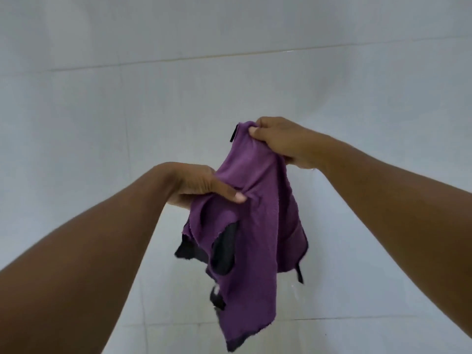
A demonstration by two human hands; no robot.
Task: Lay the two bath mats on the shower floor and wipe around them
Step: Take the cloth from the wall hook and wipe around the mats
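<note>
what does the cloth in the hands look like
The pale tiled wall fills the view. In front of it, the left hand and right hand both grip a purple cloth that hangs down. It is the only fabric there: ragged, with black edging and holes.

soft purple cloth [252, 200]; glossy white tiles [102, 111]

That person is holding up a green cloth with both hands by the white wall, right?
Not quite. The cloth is purple, not green, with some black parts, as the head view shows. The left hand and the right hand do both hold it up by the white wall.
</note>
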